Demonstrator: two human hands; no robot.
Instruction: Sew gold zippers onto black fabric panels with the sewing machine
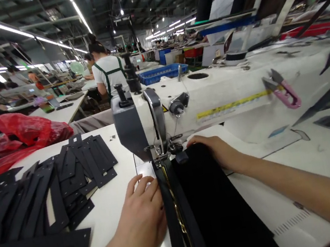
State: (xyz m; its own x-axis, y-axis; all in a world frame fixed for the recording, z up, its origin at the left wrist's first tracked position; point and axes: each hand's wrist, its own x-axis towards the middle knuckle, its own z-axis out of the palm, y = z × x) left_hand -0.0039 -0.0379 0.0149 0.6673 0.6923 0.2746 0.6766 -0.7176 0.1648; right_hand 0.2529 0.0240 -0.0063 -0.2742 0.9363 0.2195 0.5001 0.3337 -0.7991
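Note:
A black fabric panel (pixel 225 210) with a gold-toothed zipper (pixel 175 205) along its left side lies under the presser foot of a white sewing machine (pixel 229 92). My left hand (pixel 144 208) is closed at the panel's left edge, with bent fingers and the thumb mostly hidden. At the far right corner, my right hand (pixel 214 149) curls round the panel's edge close to the needle area. Some of its fingertips are out of sight behind the fabric. The zipper's gold pull (pixel 182 225) shows nearer to me.
Piled black slotted strips (pixel 39 197) cover the table's left side, with a red plastic bag (pixel 28 130) behind them. Pink-handled thread snips (pixel 283 90) rest against the machine arm. A blue crate (pixel 163 73) and a co-worker in a white shirt (pixel 110 75) are beyond.

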